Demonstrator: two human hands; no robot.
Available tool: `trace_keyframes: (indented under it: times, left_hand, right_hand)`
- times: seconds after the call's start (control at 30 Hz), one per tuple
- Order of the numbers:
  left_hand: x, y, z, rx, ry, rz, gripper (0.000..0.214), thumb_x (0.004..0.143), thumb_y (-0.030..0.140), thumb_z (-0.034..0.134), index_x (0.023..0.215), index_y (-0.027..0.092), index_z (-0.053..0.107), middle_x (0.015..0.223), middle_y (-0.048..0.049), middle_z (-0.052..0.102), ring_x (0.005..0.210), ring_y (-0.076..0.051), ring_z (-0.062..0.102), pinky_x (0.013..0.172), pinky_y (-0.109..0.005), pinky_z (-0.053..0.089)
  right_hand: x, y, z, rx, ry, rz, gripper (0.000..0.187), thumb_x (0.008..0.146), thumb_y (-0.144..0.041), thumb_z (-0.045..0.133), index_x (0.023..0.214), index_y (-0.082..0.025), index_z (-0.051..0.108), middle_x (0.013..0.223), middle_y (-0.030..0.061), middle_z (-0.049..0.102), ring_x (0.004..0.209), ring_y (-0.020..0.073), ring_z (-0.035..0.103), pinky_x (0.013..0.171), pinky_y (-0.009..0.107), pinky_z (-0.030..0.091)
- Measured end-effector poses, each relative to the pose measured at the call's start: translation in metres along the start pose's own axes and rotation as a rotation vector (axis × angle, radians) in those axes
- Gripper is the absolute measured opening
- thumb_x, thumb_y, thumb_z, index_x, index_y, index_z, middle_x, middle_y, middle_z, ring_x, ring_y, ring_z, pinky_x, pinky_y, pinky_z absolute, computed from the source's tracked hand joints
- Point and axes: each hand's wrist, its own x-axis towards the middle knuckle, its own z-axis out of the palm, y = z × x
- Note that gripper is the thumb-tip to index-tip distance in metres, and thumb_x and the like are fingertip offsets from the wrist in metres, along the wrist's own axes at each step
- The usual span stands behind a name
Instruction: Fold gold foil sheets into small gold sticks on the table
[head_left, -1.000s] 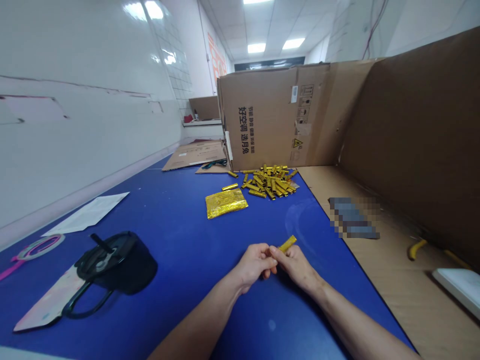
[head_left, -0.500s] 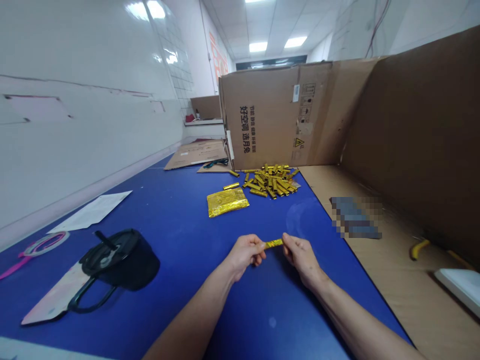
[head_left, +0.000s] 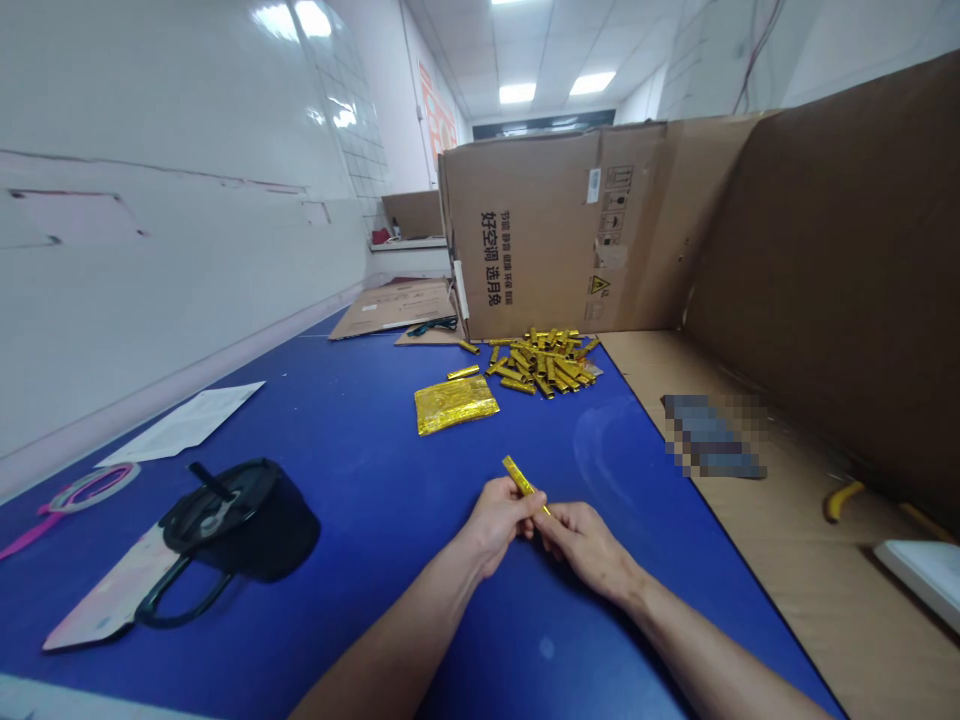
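L hand (head_left: 495, 520) & R hand (head_left: 589, 545) together, both pinching gold strip (head_left: 517, 473), tip to 11 o'clock, blue tabletop (head_left: 360, 460) below, gold pkt (head_left: 456, 404) at 11, gold pile (head_left: 551, 367) at 12

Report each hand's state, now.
Left hand: closed, thumb across the gold strip.
Right hand: closed, fingers at the near end of the same gold strip.
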Motion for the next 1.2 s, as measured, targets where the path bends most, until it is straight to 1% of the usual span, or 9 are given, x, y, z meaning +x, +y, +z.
trace_keyframes:
  times: [0.17,0.27,0.4,0.57,0.67,0.8,1.0,1.1,1.2]
  left_hand:
    - [0.006,0.007,-0.011,-0.202,0.192,0.098,0.027,0.050,0.024,0.073,0.057,0.011,0.050,0.046,0.0045,0.045,0.039,-0.003,0.037,0.039,-0.017,0.028]
    - [0.007,0.010,-0.015,-0.259,0.241,0.119,0.027,0.050,0.025,0.072,0.056,0.012,0.049,0.046,0.0052,0.045,0.039,-0.002,0.035,0.038,-0.016,0.027]
    - [0.007,0.012,-0.015,-0.275,0.252,0.120,0.029,0.049,0.024,0.073,0.054,0.012,0.047,0.046,0.0048,0.046,0.037,-0.001,0.034,0.036,-0.015,0.023]
    - [0.008,0.014,-0.018,-0.275,0.277,0.140,0.029,0.049,0.024,0.072,0.053,0.013,0.046,0.046,0.0046,0.046,0.037,-0.001,0.033,0.035,-0.015,0.022]
    - [0.008,0.012,-0.018,-0.260,0.263,0.144,0.028,0.050,0.024,0.072,0.053,0.013,0.047,0.046,0.0046,0.046,0.038,-0.002,0.035,0.036,-0.016,0.024]
    - [0.005,0.010,-0.013,-0.251,0.238,0.145,0.028,0.051,0.025,0.072,0.054,0.013,0.047,0.046,0.0054,0.044,0.038,-0.003,0.036,0.037,-0.016,0.026]
    - [0.003,0.008,-0.008,-0.200,0.176,0.132,0.028,0.055,0.032,0.069,0.057,0.013,0.049,0.049,0.0041,0.046,0.039,-0.003,0.038,0.039,-0.017,0.028]
    - [0.003,0.008,-0.009,-0.173,0.185,0.139,0.027,0.057,0.033,0.068,0.061,0.013,0.050,0.049,0.0034,0.048,0.039,-0.004,0.039,0.039,-0.017,0.029]
    - [0.004,0.008,-0.011,-0.148,0.217,0.163,0.027,0.056,0.032,0.068,0.059,0.014,0.049,0.048,0.0037,0.049,0.037,-0.004,0.039,0.038,-0.017,0.027]
  right_hand:
    - [0.001,0.000,-0.002,0.092,-0.023,0.048,0.041,0.078,-0.045,0.039,0.051,-0.016,0.045,0.042,-0.0047,0.039,0.039,0.0061,0.031,0.039,0.019,0.023]
    - [0.001,-0.002,-0.004,0.129,-0.043,0.063,0.040,0.077,-0.044,0.040,0.049,-0.016,0.044,0.041,-0.0048,0.039,0.038,0.0058,0.030,0.039,0.019,0.022]
    - [0.002,-0.004,-0.003,0.183,-0.035,0.072,0.040,0.077,-0.045,0.040,0.049,-0.016,0.044,0.040,-0.0047,0.039,0.036,0.0055,0.029,0.037,0.020,0.020]
    - [0.004,-0.002,-0.002,0.196,0.083,0.033,0.037,0.076,-0.048,0.041,0.057,-0.016,0.046,0.044,-0.0054,0.040,0.039,0.0059,0.030,0.038,0.019,0.022]
    - [0.004,-0.001,-0.002,0.179,0.088,0.031,0.037,0.074,-0.049,0.045,0.055,-0.017,0.040,0.044,-0.0064,0.037,0.040,0.0055,0.028,0.038,0.019,0.021]
    - [0.003,0.000,-0.001,0.121,0.108,0.022,0.039,0.075,-0.050,0.044,0.054,-0.018,0.036,0.046,-0.0072,0.031,0.042,0.0057,0.024,0.039,0.019,0.019]
    - [0.002,0.002,-0.001,0.035,0.116,-0.038,0.042,0.078,-0.050,0.036,0.051,-0.018,0.032,0.047,-0.0066,0.024,0.044,0.0065,0.021,0.040,0.021,0.017]
    - [0.002,0.002,0.000,0.029,0.109,-0.038,0.043,0.078,-0.051,0.035,0.050,-0.019,0.032,0.047,-0.0065,0.023,0.044,0.0066,0.020,0.040,0.022,0.017]
    - [0.002,0.001,0.000,0.074,0.119,-0.013,0.043,0.078,-0.052,0.035,0.050,-0.019,0.031,0.046,-0.0067,0.023,0.043,0.0064,0.019,0.039,0.022,0.016]
